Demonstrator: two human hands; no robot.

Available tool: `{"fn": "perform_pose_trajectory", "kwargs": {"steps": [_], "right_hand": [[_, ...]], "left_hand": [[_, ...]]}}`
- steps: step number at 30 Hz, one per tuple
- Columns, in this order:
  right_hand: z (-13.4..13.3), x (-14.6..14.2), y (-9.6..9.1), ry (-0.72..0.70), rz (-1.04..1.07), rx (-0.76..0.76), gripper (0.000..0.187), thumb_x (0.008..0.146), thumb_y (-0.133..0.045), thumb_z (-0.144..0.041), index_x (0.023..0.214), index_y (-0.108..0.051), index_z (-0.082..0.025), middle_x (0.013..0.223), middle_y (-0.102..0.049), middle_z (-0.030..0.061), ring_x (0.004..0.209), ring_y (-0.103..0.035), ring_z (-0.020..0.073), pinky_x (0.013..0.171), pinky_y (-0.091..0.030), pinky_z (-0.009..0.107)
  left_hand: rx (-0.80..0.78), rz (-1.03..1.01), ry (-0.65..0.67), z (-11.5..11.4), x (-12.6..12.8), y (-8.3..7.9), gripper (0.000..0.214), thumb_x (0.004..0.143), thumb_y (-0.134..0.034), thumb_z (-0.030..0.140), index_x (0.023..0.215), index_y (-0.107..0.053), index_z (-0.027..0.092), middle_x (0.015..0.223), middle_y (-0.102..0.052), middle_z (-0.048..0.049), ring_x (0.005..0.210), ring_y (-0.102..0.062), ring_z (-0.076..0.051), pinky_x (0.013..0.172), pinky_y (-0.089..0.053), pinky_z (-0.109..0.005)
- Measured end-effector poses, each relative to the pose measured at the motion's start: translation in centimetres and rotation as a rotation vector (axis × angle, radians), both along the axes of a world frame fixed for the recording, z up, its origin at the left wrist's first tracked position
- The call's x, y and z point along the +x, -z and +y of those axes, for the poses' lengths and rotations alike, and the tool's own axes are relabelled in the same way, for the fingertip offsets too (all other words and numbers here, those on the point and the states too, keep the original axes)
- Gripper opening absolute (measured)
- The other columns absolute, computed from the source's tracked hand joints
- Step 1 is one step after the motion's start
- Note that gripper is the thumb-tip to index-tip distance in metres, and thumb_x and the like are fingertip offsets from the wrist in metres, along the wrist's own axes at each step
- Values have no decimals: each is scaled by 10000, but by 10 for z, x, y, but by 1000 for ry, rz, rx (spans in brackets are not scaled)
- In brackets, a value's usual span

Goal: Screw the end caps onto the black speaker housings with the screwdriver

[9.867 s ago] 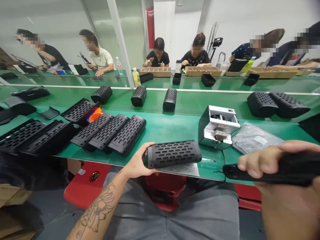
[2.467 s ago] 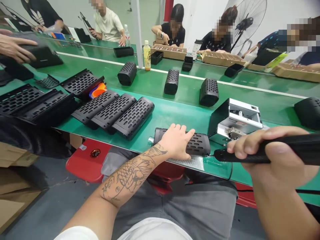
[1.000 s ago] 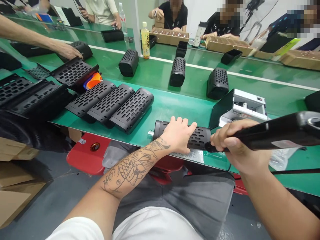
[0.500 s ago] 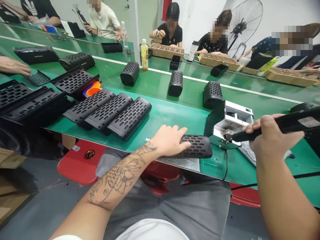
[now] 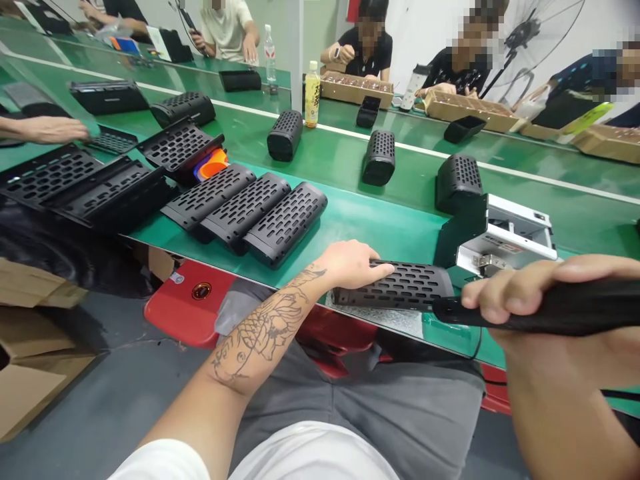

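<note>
A black housing with slotted holes (image 5: 415, 287) lies on a textured pad (image 5: 395, 323) at the table's near edge. My left hand (image 5: 354, 265) grips its left part, thumb over the top and the other fingers largely hidden behind. Wrapped in my right hand (image 5: 520, 293) is a black electric screwdriver (image 5: 565, 307), held almost level. Its front end meets the housing's right end; the exact tip is hard to make out. Just behind my right hand stands a white and black screw feeder (image 5: 520, 230).
Several finished-looking slotted housings (image 5: 287, 223) lie left of my hand, beside open black shells (image 5: 110, 190). More housings (image 5: 380, 157) stand across the green table. A co-worker's hand (image 5: 53, 129) reaches in at left. A yellow drink bottle (image 5: 312, 97) stands farther back, with people seated beyond.
My right hand has brought the screwdriver from the screw feeder's front down and left to the housing's right end. My left hand stays on the housing. The view has shifted right.
</note>
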State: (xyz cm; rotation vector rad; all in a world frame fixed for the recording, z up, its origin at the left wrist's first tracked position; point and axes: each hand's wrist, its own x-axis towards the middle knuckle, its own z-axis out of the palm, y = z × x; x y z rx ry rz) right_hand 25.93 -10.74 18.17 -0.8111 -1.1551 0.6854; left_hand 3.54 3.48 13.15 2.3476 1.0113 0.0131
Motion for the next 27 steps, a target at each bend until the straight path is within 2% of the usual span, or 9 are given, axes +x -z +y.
{"fn": "perform_pose_trajectory", "kwargs": {"steps": [3, 8, 14, 21, 27], "right_hand": [[18, -23, -1, -134, -45, 34, 550, 762, -941, -777, 932, -878, -257, 576, -688, 28, 407, -604, 255, 428, -580, 448], [31, -26, 8, -244, -76, -10, 433, 812, -953, -680, 936, -884, -271, 597, -703, 17, 424, -627, 236, 462, -618, 438], [30, -34, 13, -285, -83, -26, 268, 841, -970, -496, 902, -843, -269, 599, -679, -14, 430, -596, 188, 488, -603, 393], [30, -37, 16, -330, -93, -65, 274, 854, -974, -505, 934, -816, -296, 599, -652, -50, 437, -565, 153, 502, -572, 351], [29, -38, 19, -387, -112, -58, 262, 890, -949, -474, 940, -786, -274, 613, -659, -42, 451, -588, 152, 529, -575, 340]], "left_hand": [[4, -24, 0, 1, 1, 4, 668, 1066, -464, 754, 1343, -857, 291, 1384, -854, -83, 1266, -786, -346, 1003, -613, -400], [-6, -37, -9, 1, 3, 6, 651, 1064, -469, 752, 1299, -874, 300, 1345, -864, -77, 1238, -792, -333, 991, -616, -389], [-28, -63, 27, 6, 3, 5, 620, 1071, -468, 723, 1197, -898, 294, 1229, -888, -71, 1148, -808, -310, 927, -616, -374], [-69, -71, 26, 8, 2, 3, 587, 1067, -512, 712, 1202, -901, 294, 1297, -880, -68, 1191, -805, -312, 934, -617, -377], [-68, -100, 17, 9, 2, 6, 580, 1060, -521, 722, 1139, -916, 304, 1218, -897, -64, 1138, -819, -316, 922, -623, -385]]}}
